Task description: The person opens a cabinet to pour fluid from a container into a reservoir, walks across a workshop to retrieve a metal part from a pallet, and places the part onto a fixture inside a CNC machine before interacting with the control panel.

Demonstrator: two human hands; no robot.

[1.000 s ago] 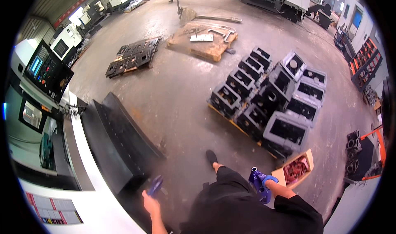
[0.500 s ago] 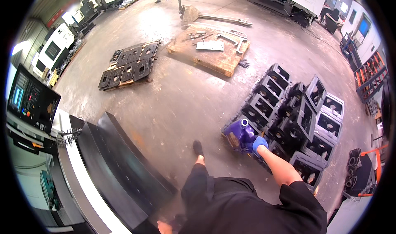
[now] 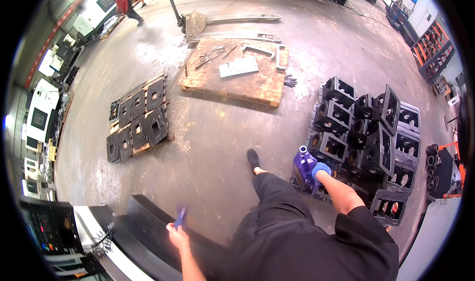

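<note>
Right hand clamped on purple jug just to its left; looks uncapped, so tilting could spill any contents. Black castings beyond that hand: a swing might bump them. Left hand pinches blurred bluish item; weak pinch could drop it.

The jug is deep purple, white-rimmed; the glove on the right hand is bright blue. In the left hand, a blurred item is blue-violet. Trousers and top are plain black. Box-shaped castings are black with grey edges. The wooden pallet is tan, blotched brown; the floor grey, pale-mottled.
</note>
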